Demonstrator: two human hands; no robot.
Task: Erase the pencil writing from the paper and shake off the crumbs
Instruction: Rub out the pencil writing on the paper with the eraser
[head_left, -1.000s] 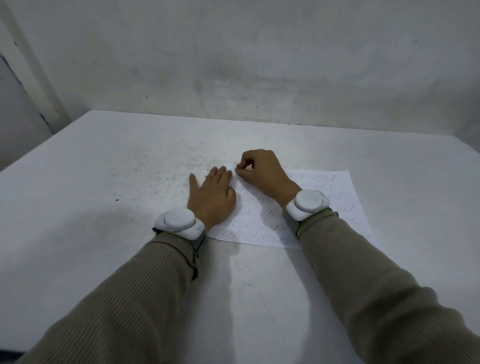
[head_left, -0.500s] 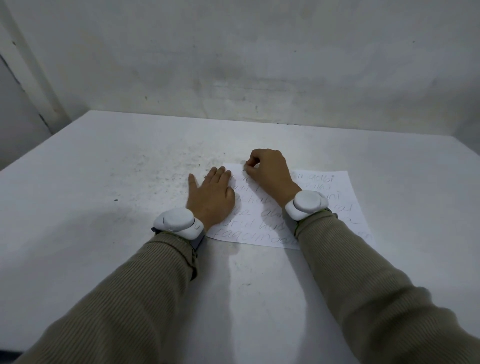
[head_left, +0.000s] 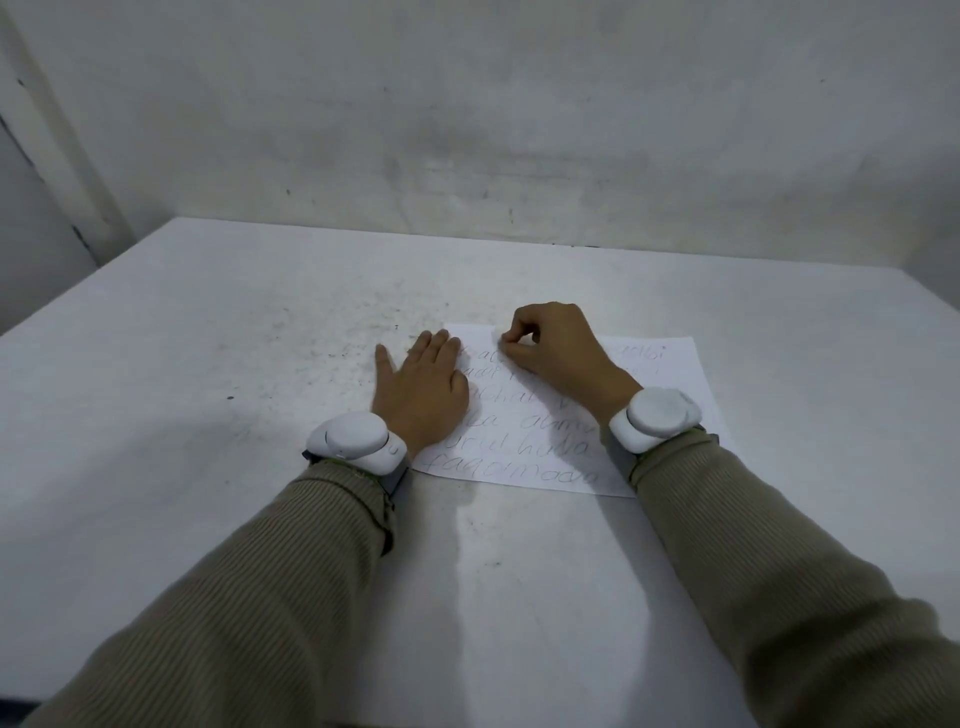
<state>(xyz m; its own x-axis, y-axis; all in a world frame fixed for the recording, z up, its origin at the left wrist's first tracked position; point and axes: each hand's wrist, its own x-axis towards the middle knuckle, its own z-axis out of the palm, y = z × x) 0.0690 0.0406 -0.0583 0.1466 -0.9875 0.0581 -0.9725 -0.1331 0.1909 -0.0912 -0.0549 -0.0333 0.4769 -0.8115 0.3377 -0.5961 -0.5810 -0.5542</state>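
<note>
Paper (head_left: 540, 431) lies flat mid-table (head_left: 208, 364) in the head view. Left hand (head_left: 421, 395), fingers straight, presses its left edge. Right hand (head_left: 556, 353), fingers curled, pinches a tiny object, likely the eraser (head_left: 506, 340), on the top lines. Sheet looks thin, light, creasable; pin it near the rubbing and lift by the edges.

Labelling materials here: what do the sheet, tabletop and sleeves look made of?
Sheet: thin matt white paper, flat, bearing pencil writing. Tabletop: hard, matt white, scuffed and speckled; laminate or paint, unclear. Sleeves: ribbed knit fabric, beige, fine lengthwise ridges.
</note>
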